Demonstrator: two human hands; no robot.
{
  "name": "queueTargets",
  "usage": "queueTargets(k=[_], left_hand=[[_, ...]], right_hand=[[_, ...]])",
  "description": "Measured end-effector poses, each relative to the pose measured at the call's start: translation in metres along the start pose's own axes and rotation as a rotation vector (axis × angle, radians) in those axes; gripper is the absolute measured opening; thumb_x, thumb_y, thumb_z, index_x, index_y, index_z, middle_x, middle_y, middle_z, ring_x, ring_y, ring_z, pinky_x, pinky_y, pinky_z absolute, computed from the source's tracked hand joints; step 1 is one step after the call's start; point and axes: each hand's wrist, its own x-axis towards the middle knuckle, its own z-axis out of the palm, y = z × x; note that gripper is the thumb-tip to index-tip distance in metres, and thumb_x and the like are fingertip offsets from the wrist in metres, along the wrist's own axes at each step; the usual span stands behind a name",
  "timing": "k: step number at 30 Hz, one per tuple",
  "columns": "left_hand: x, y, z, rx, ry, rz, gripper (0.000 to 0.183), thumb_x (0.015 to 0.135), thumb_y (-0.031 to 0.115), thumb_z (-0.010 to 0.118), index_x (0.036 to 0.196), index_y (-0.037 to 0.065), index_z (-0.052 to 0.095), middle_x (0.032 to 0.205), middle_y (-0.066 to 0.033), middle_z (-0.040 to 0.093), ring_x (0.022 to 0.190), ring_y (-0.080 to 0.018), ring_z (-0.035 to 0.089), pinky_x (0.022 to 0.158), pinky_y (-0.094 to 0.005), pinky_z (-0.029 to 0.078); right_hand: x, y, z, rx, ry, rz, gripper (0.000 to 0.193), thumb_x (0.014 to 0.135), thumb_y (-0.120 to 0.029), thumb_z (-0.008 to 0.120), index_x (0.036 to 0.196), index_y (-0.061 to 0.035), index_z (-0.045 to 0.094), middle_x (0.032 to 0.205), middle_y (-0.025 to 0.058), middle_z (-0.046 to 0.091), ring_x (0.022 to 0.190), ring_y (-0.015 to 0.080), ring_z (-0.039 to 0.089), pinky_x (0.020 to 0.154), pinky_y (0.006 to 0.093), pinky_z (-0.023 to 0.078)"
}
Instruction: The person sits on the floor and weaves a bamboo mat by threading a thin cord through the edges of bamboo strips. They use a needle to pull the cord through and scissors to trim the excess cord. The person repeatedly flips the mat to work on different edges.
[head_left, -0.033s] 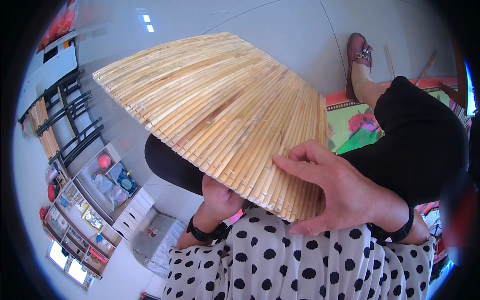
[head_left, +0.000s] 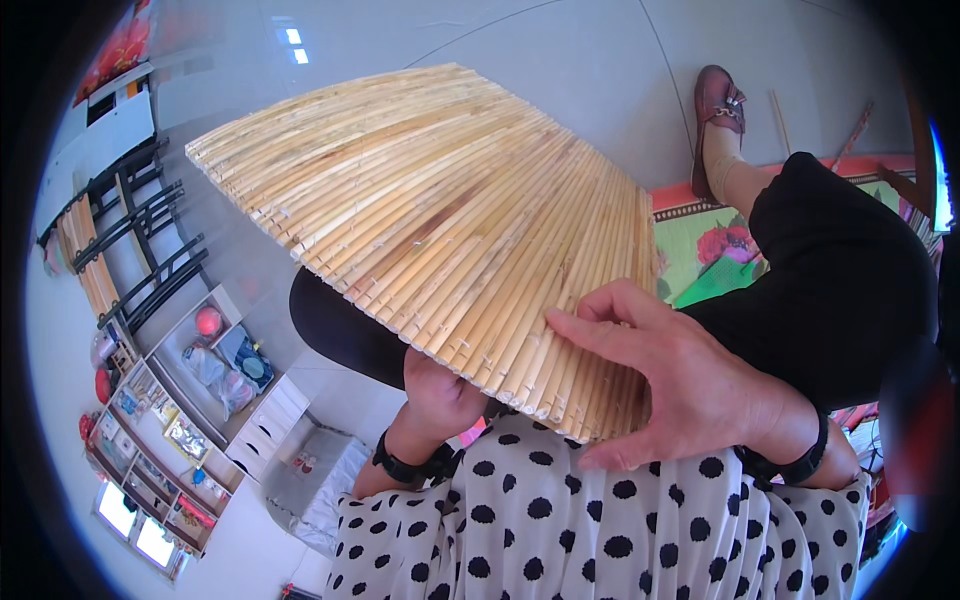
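Observation:
A stiff mat of pale yellow stalks (head_left: pixel 430 220), laid side by side and stitched with short thread along the near edge, spans the middle of the view above my lap. It is wide at the far left and narrows toward me. My right hand (head_left: pixel 675 375) grips its near right edge, the index finger bent on the top face and the thumb low by the corner. My left hand (head_left: pixel 440 395) reaches beneath the near edge; its fingers are hidden under the mat, so their grip does not show.
On the right, a flowered mat (head_left: pixel 690 255) with a red border covers part of the grey tiled floor (head_left: pixel 560 60). Thin sticks (head_left: pixel 780 120) lie beyond my shoe (head_left: pixel 718 120). Black-framed furniture (head_left: pixel 140 240) and a shelf unit (head_left: pixel 165 430) with small goods stand at left.

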Motion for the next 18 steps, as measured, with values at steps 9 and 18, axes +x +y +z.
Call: queueTargets(k=[9, 18], left_hand=[[0.0, 0.005, -0.004, -0.021, -0.01, -0.097, 0.035, 0.085, 0.02, 0.075, 0.118, 0.007, 0.075, 0.126, -0.0121, 0.071, 0.119, -0.0338, 0.066, 0.106, -0.0438, 0.048], [-0.016, 0.0, -0.008, -0.115, -0.034, -0.277, 0.039, 0.087, 0.025, 0.077, 0.122, 0.01, 0.074, 0.13, -0.0097, 0.069, 0.123, -0.0329, 0.063, 0.108, -0.0446, 0.046]], right_hand=[[-0.001, 0.0, 0.003, -0.024, 0.022, -0.036, 0.091, 0.075, -0.035, 0.088, 0.147, 0.0041, 0.047, 0.124, 0.0182, 0.048, 0.114, 0.0329, 0.055, 0.098, 0.0391, 0.048], [-0.002, -0.002, 0.003, 0.01, 0.0, -0.01, 0.093, 0.073, -0.036, 0.09, 0.148, 0.0018, 0.048, 0.125, 0.0173, 0.048, 0.116, 0.0311, 0.053, 0.101, 0.0386, 0.047]])
